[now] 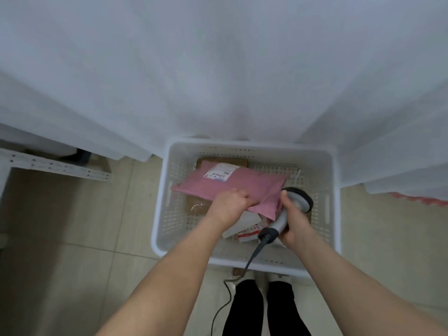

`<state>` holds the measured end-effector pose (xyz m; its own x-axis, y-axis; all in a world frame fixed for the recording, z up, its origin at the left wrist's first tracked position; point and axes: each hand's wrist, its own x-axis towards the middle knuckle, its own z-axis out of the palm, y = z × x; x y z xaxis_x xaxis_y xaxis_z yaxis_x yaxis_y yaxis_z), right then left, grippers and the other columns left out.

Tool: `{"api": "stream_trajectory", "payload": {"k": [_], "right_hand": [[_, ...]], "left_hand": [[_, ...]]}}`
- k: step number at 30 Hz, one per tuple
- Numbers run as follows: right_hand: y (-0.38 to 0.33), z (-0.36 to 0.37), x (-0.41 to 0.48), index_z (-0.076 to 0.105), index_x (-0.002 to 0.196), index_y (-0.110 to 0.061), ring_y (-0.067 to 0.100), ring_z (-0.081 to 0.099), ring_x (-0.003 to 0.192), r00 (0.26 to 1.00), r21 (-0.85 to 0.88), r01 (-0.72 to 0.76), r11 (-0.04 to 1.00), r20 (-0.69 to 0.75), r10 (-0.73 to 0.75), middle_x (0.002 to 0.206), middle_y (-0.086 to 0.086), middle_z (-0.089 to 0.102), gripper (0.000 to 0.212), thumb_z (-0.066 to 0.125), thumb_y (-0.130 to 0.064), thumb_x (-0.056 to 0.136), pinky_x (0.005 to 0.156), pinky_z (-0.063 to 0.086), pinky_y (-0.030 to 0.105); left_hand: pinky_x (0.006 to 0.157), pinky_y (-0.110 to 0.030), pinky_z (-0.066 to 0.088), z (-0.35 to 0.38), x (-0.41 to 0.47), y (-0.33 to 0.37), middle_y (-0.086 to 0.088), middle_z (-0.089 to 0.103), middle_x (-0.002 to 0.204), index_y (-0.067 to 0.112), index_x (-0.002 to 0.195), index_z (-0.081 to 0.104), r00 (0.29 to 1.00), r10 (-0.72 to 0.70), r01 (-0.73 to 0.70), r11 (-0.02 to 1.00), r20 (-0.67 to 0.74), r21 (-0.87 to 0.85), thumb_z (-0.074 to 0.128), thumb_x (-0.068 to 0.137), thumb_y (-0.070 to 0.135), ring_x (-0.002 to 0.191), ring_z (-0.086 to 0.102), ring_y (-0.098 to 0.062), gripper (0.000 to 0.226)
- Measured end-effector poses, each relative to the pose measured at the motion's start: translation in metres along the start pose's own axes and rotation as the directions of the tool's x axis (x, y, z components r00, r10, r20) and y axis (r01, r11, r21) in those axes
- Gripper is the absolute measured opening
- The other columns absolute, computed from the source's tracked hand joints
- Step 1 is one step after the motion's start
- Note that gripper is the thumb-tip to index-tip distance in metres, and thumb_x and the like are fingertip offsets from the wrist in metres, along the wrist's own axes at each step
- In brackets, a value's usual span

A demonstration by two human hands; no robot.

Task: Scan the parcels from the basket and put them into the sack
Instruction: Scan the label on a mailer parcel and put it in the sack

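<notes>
A white perforated basket (334, 207) stands on the tiled floor in front of me. Inside it, my left hand (230, 204) grips the near edge of a pink mailer bag (232, 184) with a white shipping label at its far end. My right hand (291, 221) holds a grey handheld barcode scanner (294, 202) by its handle, just to the right of the pink bag, its head over the basket. Under the pink bag lie brown cardboard parcels (196, 204) and a white parcel with red print (247, 230).
White curtain fabric (218, 69) hangs behind and on both sides of the basket. A white perforated metal shelf rail (55, 166) juts in at the left. The scanner cable (225, 299) trails down to the floor by my legs. A red-edged object (419, 198) shows at right.
</notes>
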<state>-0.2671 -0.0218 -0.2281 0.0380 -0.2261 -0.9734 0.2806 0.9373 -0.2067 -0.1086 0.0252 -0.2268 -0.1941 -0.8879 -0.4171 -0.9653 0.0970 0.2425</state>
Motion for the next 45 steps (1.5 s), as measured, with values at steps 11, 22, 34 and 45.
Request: {"api": "stream_trajectory", "payload": {"k": [11,22,34,45], "right_hand": [[-0.047,0.064,-0.166,0.056,0.113,0.004,0.032,0.063,0.082,0.981,-0.312,0.193,0.931,0.056,-0.184,0.091,0.019,0.061,0.023,0.055,0.003,0.090,0.080,0.055,0.042],[-0.056,0.069,-0.319,0.051,0.077,-0.006,0.023,0.057,0.065,0.890,-0.030,0.350,0.936,0.321,-0.323,0.074,0.010,0.056,0.018,0.047,0.010,0.085,0.063,0.051,0.037],[-0.035,-0.007,-0.422,0.059,0.105,0.003,0.029,0.061,0.078,0.782,-0.155,0.509,0.847,0.494,-0.380,0.097,0.016,0.063,0.029,0.053,0.016,0.080,0.074,0.054,0.042],[-0.021,-0.012,-0.497,0.059,0.096,-0.011,0.015,0.054,0.058,0.620,0.041,0.613,0.789,0.593,-0.513,0.074,0.005,0.058,0.016,0.069,-0.004,0.086,0.049,0.046,0.026]], "left_hand": [[0.067,-0.029,0.034,-0.179,-0.074,0.029,-0.002,0.065,0.101,0.024,0.118,0.068,0.963,0.035,-0.051,0.997,-0.267,-0.051,0.057,0.090,0.015,0.092,0.054,-0.025,0.031],[0.106,-0.045,0.040,-0.268,-0.195,0.034,-0.018,0.041,0.145,0.002,0.139,0.041,0.384,-0.857,0.401,-0.181,0.344,-0.898,0.046,0.098,0.022,0.132,0.041,-0.036,0.046],[0.078,-0.038,0.054,-0.321,-0.288,0.144,-0.020,0.062,0.122,0.000,0.122,0.058,0.526,-0.802,-0.526,-0.568,0.283,-0.633,0.061,0.088,0.004,0.084,0.063,-0.029,0.034],[0.083,-0.046,0.050,-0.369,-0.355,0.148,-0.022,0.061,0.103,-0.002,0.103,0.060,0.392,-0.919,-0.581,-0.282,0.042,-0.764,0.059,0.086,-0.008,0.067,0.059,-0.027,0.018]]}}
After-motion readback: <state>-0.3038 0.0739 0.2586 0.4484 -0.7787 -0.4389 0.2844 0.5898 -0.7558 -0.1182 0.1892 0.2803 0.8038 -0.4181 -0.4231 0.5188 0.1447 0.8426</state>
